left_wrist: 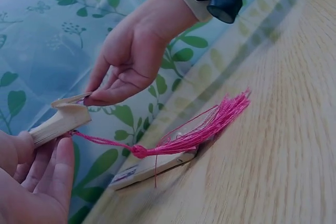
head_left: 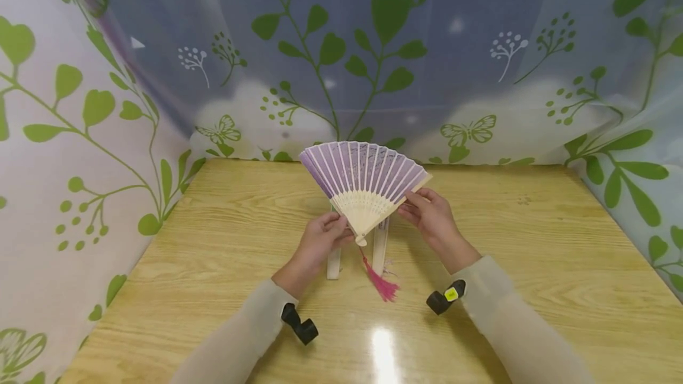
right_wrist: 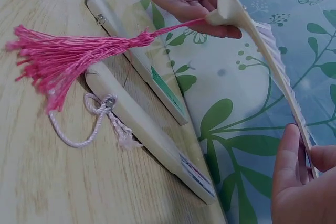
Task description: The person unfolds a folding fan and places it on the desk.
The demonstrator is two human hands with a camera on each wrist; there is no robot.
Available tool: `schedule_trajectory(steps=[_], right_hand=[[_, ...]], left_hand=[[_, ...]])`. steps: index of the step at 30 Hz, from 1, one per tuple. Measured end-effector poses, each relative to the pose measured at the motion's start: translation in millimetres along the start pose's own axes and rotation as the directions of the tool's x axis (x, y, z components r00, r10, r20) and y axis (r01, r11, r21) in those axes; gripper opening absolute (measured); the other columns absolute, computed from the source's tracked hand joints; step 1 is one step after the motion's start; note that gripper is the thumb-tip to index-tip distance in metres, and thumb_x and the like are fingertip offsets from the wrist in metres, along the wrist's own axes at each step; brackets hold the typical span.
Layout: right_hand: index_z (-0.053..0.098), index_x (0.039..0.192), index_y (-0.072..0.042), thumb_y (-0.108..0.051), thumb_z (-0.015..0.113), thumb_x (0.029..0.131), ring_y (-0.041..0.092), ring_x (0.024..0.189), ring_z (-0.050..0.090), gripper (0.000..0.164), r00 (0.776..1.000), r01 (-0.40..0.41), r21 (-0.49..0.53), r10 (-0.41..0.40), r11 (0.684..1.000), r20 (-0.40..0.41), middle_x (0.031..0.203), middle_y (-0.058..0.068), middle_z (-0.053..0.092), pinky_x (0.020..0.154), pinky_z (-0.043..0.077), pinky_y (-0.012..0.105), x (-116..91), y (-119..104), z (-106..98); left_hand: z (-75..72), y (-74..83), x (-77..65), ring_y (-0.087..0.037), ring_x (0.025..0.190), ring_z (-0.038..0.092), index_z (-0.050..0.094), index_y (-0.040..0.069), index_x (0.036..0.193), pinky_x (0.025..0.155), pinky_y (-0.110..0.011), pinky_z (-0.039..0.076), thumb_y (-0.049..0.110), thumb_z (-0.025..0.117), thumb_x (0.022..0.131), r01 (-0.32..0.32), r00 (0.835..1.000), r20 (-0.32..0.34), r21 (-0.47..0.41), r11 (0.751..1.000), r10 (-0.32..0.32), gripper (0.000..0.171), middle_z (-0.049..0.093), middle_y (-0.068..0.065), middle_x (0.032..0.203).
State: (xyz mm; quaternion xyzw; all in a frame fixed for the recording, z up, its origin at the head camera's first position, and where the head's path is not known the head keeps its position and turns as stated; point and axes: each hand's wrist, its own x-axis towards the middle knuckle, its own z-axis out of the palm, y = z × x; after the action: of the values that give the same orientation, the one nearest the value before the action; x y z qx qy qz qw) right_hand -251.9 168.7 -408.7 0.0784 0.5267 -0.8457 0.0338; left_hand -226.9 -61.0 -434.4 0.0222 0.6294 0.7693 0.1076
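Note:
A purple folding fan [head_left: 368, 170] with pale ribs is spread wide above the table. My left hand [head_left: 316, 243] grips its lower left side near the pivot. On the right outer rib, my right hand [head_left: 434, 218] pinches the edge between thumb and fingers. From the pivot hangs a pink tassel [head_left: 380, 282], seen closely in the right wrist view. Beneath lie two folded fans, partly hidden by the spread one in the head view. One [right_wrist: 140, 61] has a green part; the other [right_wrist: 144, 127] carries a white cord [right_wrist: 79, 142] through its end.
The wood-grain table [head_left: 213, 218] reaches back to a cloth [head_left: 459, 76] printed with leaves and butterflies, which also hangs at both sides. A small black camera [head_left: 301, 326] sits on the left wrist, another [head_left: 445, 297] on the right.

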Motion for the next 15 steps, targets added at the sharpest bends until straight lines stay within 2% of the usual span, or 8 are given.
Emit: schedule_trajectory(steps=[7, 12, 15], right_hand=[[0.043, 0.101, -0.002, -0.004, 0.050, 0.100, 0.011, 0.067, 0.066, 0.007, 1.000, -0.013, 0.029, 0.013, 0.999, -0.007, 0.074, 0.002, 0.065, 0.071, 0.058, 0.022, 1.6, 3.2, -1.4], [0.042, 0.100, -0.003, -0.004, 0.050, 0.101, 0.011, 0.067, 0.066, 0.008, 0.999, 0.000, 0.059, 0.002, 0.998, -0.032, 0.076, 0.002, 0.065, 0.072, 0.058, 0.022, 1.0, 4.9, 1.3], [0.042, 0.101, -0.003, -0.005, 0.050, 0.101, 0.010, 0.068, 0.065, 0.007, 0.998, 0.001, 0.063, 0.003, 0.998, -0.065, 0.077, 0.001, 0.065, 0.071, 0.058, 0.021, 0.9, 5.9, 3.1]], left_hand=[[-2.4, 1.3, -0.2, -0.013, 0.085, 0.067, 0.053, -0.011, 0.123, 0.088, -0.034, 0.056, 0.009, 0.050, 0.102, -0.005, 1.000, -0.017, -0.048, 0.999, 0.004, 0.029, 0.069, -0.008, 0.094], [-1.1, -0.8, 3.7, -0.012, 0.081, 0.067, 0.052, -0.012, 0.116, 0.092, -0.040, 0.053, 0.007, 0.050, 0.102, -0.027, 0.997, -0.070, -0.100, 0.995, 0.021, 0.024, 0.066, -0.004, 0.086], [0.9, -1.2, 6.5, -0.011, 0.080, 0.066, 0.052, -0.011, 0.114, 0.091, -0.037, 0.054, 0.007, 0.050, 0.102, -0.046, 0.995, -0.093, -0.127, 0.991, 0.034, 0.023, 0.065, -0.003, 0.086]])
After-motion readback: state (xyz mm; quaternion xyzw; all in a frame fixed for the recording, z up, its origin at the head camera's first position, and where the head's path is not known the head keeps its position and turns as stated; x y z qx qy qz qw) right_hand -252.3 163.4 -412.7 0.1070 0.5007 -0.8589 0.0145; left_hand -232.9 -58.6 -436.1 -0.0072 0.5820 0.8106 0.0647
